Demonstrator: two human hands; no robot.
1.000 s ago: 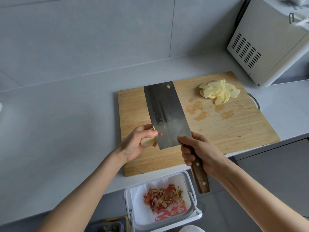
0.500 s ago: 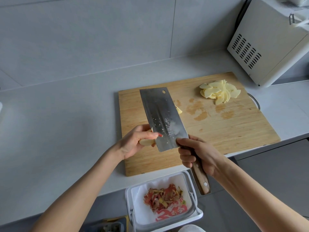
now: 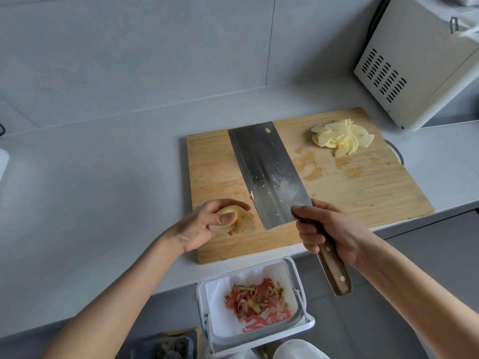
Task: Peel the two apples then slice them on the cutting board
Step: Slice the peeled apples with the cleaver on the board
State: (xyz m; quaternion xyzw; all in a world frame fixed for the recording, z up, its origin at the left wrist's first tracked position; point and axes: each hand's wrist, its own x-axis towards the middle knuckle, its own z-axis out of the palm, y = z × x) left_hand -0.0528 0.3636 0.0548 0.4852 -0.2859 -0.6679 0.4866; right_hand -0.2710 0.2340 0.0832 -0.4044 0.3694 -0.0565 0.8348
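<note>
- The left hand's [image 3: 202, 228] grip curled round an apple piece [image 3: 243, 221], over the board's [image 3: 363, 187] near left.
- The right hand [image 3: 329, 229] gripped the knife [image 3: 267, 172].
- It looked like the last bits of peeling; next, lay the piece down and slice.

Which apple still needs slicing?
The apple chunk gripped in the left hand: it is one thick piece. The other apple already lies as a pile of thin slices at the far right corner of the cutting board.
</note>
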